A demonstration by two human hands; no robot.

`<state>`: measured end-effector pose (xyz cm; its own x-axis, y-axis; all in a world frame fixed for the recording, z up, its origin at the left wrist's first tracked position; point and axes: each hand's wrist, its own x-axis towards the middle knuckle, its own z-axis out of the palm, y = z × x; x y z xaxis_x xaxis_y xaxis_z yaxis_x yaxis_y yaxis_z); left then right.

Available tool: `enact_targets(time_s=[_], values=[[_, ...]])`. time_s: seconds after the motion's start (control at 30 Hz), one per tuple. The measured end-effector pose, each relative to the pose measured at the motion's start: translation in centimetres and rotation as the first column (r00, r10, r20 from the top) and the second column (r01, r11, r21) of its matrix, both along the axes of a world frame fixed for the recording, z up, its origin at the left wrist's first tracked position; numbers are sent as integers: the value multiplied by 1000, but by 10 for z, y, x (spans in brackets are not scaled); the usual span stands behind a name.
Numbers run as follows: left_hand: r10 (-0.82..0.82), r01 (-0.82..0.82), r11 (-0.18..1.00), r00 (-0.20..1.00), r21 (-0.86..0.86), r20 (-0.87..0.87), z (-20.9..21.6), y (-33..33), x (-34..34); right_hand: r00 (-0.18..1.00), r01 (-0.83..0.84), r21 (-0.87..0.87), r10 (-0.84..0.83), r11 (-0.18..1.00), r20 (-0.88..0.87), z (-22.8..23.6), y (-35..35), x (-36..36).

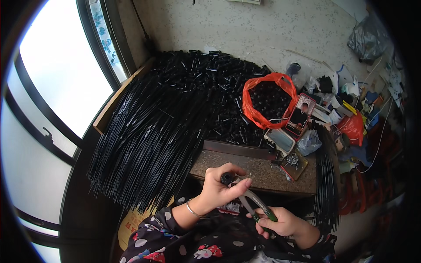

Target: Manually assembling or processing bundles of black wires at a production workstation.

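Left hand (pixel 219 186): fingers are curling snugly round one short black hollow cylinder (pixel 226 178), its round end facing up; thumb is lying over the head end of the pliers (pixel 259 203). Whether the pliers are biting the cylinder, cannot tell; the hand is hiding the tips. Right hand (pixel 280 222), lower and to the right: is wrapping the green handles, which are standing a little apart.

Edges, left to right. Long black rods (pixel 144 144) are fanning out left of the grip, their ends overhanging. Straight beyond the grip, a speckled bench top (pixel 254 168) is showing as a strip, its front edge running just past the hands; a dark flat bar (pixel 239 150) is bounding its far side. A second, smaller bunch of rods (pixel 325 184) is hanging to the right of the grip.

Count: two bunches of rods, single rods too dense to number. Beyond the grip and rightward, one orange-red plastic bag (pixel 249 109) is holding many black pieces; one red-edged phone (pixel 300 115) is leaning beside it.
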<state>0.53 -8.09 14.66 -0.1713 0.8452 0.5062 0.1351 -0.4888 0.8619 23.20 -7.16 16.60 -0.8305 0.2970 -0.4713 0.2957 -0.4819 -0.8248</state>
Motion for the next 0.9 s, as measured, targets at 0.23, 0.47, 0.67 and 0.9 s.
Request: enact_targets(time_s=[0.23,0.47,0.67,0.9], values=[[-34,33,996,999,-80,-7,2,1,-1,985,55,761,-159,647,64,-4,-13,-7],[-13,3,999,981,52,192,11,-5,5,960,228,930,-223,288,-167,-16,-20,-26],[53,-48,998,974,-31,218,8,-10,10,948,272,888,-262,371,-181,-24,-33,-39],[-148,163,985,965,-53,215,17,-13,-8,963,193,817,-266,544,-51,-22,9,-20]])
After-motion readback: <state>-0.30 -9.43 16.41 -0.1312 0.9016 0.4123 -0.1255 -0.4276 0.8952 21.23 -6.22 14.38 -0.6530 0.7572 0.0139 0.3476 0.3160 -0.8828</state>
